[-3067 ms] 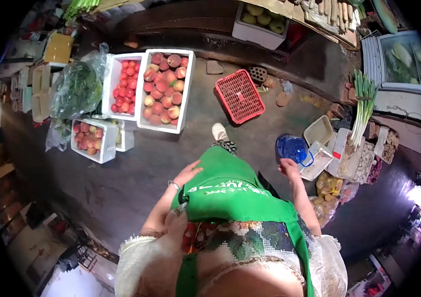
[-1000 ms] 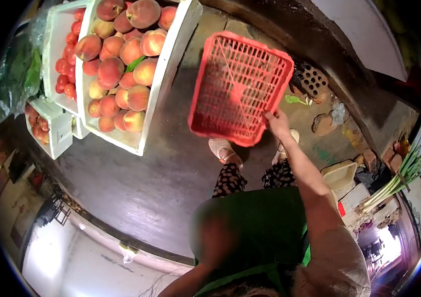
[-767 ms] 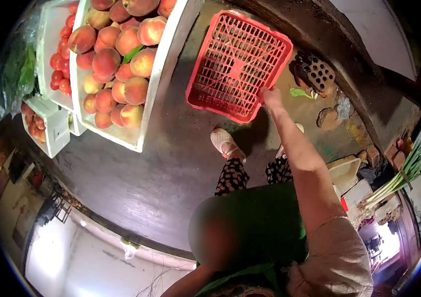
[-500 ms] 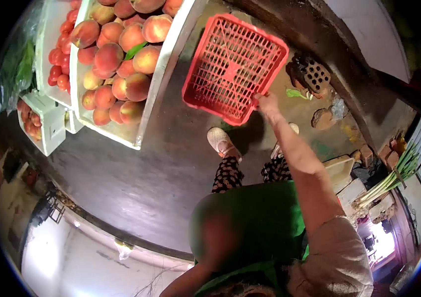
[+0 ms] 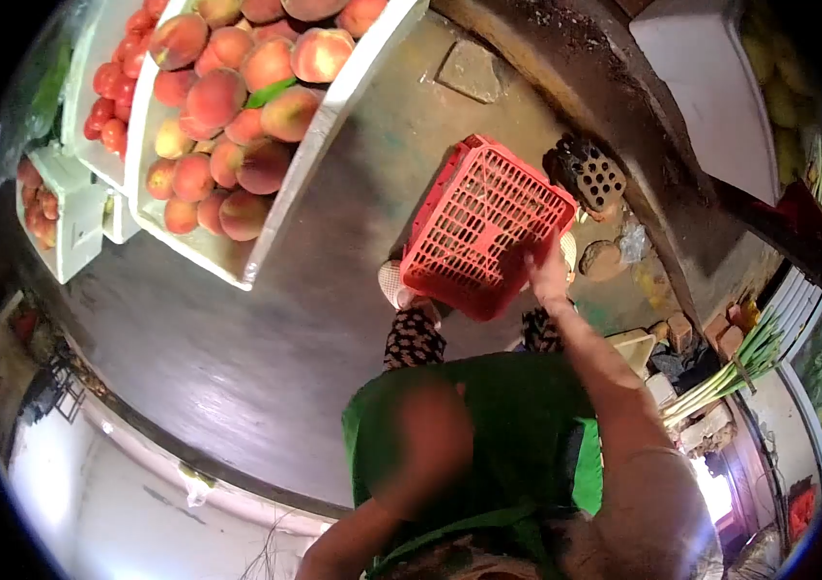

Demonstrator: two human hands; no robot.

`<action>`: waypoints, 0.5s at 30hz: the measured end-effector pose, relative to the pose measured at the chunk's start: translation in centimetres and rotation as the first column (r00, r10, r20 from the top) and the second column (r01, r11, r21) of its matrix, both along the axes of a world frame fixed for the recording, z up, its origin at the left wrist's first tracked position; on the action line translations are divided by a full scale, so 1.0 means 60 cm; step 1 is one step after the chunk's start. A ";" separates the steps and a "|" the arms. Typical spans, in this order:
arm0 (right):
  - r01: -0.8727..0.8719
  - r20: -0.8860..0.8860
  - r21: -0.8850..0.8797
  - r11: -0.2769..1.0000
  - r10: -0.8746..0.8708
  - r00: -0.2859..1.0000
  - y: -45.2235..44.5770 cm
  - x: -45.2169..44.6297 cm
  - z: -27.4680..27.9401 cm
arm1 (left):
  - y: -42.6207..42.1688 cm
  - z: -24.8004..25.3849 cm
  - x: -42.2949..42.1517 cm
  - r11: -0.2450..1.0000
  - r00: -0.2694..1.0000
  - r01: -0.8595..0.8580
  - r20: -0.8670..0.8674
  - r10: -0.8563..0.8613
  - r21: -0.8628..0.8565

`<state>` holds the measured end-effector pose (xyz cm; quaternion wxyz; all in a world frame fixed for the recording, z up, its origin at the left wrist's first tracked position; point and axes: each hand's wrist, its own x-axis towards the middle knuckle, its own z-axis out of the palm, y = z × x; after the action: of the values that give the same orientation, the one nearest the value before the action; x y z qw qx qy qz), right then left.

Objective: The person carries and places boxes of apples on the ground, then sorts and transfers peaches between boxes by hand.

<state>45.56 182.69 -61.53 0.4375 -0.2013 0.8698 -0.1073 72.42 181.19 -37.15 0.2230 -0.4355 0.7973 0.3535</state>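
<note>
A red plastic basket with a slotted bottom hangs in front of my feet, tilted. My right hand grips its near right rim, with the fingers partly hidden behind the edge. My left hand is held against the green apron at my front. It is blurred, so its fingers cannot be made out. At the upper left, a white foam box holds many peaches, one with a green leaf.
Red tomatoes fill another white box beside the peaches. A smaller box stands below them. On the right lie a perforated block, a stone and long green onions. A flat slab rests on the floor beyond the basket.
My right hand has brought the red basket down and nearer to my body, and its tilt has changed. The left hand stays at the apron. The view has shifted slightly.
</note>
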 end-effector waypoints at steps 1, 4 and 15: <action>-0.198 -0.104 -0.137 0.971 0.185 0.977 -0.060 -0.017 0.036 | -0.001 -0.022 -0.029 1.000 1.000 -0.008 -0.004 0.008 0.012; -0.617 -0.447 -0.233 0.751 0.481 0.754 -0.206 -0.067 0.031 | -0.028 -0.101 -0.144 0.895 0.956 -0.188 -0.132 0.260 0.405; -0.840 -0.495 -0.004 0.543 0.729 0.473 -0.571 -0.142 -0.216 | -0.093 -0.140 -0.177 0.871 0.867 -0.142 -0.365 0.338 0.471</action>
<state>37.03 148.44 -74.47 0.2011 -0.6509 0.7304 0.0481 61.81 175.60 -45.57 0.0821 -0.3834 0.6669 0.6337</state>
